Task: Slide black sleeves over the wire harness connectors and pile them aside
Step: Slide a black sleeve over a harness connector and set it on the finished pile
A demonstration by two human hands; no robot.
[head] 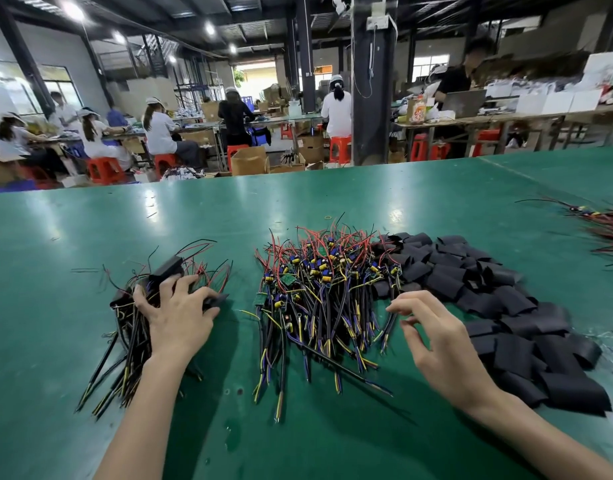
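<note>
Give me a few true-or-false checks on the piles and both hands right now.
1. The black sleeves lie in a pile to the right of the unsleeved harnesses. True.
2. The right hand holds a sleeve. False: it hovers by the edge of the unsleeved harnesses, fingers loosely curled, holding nothing.
3. The left hand rests on the pile of sleeved harnesses. True.
4. The sleeved harnesses form the biggest pile on the green table. False: the unsleeved pile in the middle is clearly bigger.
</note>
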